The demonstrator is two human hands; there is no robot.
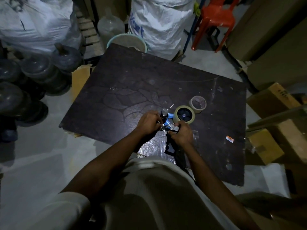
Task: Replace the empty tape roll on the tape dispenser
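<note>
A person stands over a dark board (132, 83) that lies across the floor of a dim storeroom, and both hands work at a tape dispenser (168, 120) near the board's front edge. The dispenser has a blue frame and a black handle (170, 146) that points back toward the person. A full roll of pale tape (184, 114) sits on the dispenser's wheel, on the right side of the frame. The left hand (147, 122) is closed around the front of the dispenser, fingers curled over the metal parts by the cutter. The right hand (181, 134) grips the frame just above the handle, with its fingers pressed against the metal plate. The light is poor and the fingertips overlap the shiny parts, so it looks as if a strip of tape runs between them, but that cannot be told for sure.

An empty cardboard core (198, 102) lies flat on the board just beyond the full roll and slightly to its right, close to it but not touching. A small white and orange scrap (229, 139) lies farther right on the board. Some clear wrinkled plastic (150, 146) is under the forearms at the board's near edge.

Around the board are large white sacks (162, 22), a red plastic chair (216, 15), dark water jugs (34, 68) on the left, and cardboard boxes (272, 100) on the right.
</note>
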